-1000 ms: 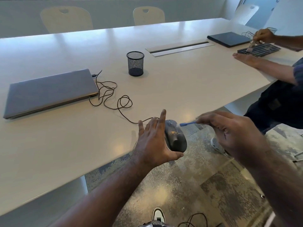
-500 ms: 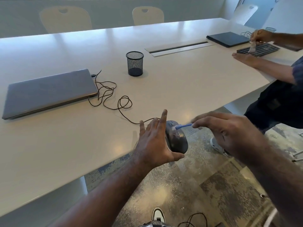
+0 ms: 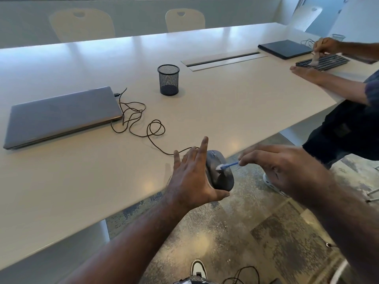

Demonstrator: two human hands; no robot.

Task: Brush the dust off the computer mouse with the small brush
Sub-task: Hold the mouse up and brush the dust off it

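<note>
I see my left hand (image 3: 190, 177) holding the dark computer mouse (image 3: 219, 173) just past the near edge of the white surface (image 3: 225, 111), over the floor. The mouse rests against my palm, my thumb is tucked under it and my fingers are stretched out straight. My right hand (image 3: 281, 169) pinches the small brush (image 3: 227, 165) by its blue handle with closed fingertips. The white tip of the brush touches the top of the mouse. A thin black cord (image 3: 143, 128) runs from the mouse in loops to the closed gray laptop (image 3: 61, 113) on the left. A black mesh cup (image 3: 168, 79) stands farther back. At the far right, another person's hands are at a black keyboard (image 3: 326, 62), beside a dark closed laptop (image 3: 287, 48).
</note>
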